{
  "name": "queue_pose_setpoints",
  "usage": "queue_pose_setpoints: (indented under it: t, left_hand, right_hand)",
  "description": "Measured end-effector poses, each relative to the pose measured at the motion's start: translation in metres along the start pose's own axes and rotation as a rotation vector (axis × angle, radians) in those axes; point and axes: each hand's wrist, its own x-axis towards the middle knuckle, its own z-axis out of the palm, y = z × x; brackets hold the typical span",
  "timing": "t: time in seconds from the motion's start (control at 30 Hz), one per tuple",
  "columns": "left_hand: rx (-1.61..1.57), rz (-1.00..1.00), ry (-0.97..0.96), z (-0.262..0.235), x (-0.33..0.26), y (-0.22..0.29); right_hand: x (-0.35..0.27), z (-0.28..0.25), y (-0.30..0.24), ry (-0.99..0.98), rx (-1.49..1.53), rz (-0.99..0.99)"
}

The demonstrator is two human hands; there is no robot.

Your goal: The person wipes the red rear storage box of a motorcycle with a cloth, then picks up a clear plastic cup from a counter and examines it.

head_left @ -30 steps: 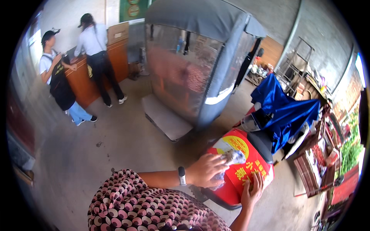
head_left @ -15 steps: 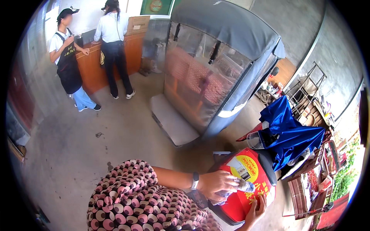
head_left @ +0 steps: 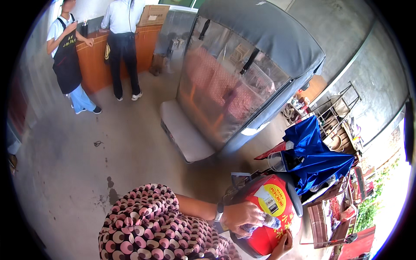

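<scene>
A bunched grey-blue cloth (head_left: 271, 222) is gripped in my left hand (head_left: 245, 218), which wears a wristwatch (head_left: 219, 212). The cloth presses on the upper surface of a rounded red box (head_left: 258, 239) with a dark rim. A yellow oval label (head_left: 272, 200) with a white patch and yellow lettering covers part of the box's face. Lower down, my right hand (head_left: 284, 246) rests with outstretched fingers against the box's near right edge. The right palm and wrist are mostly out of sight.
A blue shiny cover (head_left: 320, 156) drapes over something just beyond the box. Farther off stands a three-wheeler cabin (head_left: 234, 82) with clear plastic sides and a grey step (head_left: 186, 134). Two people (head_left: 71, 56) stand by an orange-brown counter (head_left: 93, 65). Assorted clutter (head_left: 340, 117) lines the right wall.
My view has shifted, so the surroundings sit farther left. My left hand and cloth stay on the red box; my right hand has slid lower along its edge.
</scene>
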Motion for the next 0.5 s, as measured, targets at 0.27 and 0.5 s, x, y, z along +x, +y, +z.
queue_pose_setpoints:
  t: [0.27, 0.5]
  left_hand:
    - [0.035, -0.008, 0.086, 0.008, -0.006, -0.004]
    - [-0.001, -0.033, 0.099, 0.005, -0.006, -0.004]
  right_hand:
    - [0.003, 0.003, -0.015, -0.007, -0.348, -0.089]
    - [0.0, 0.002, -0.019, -0.021, -0.242, 0.011]
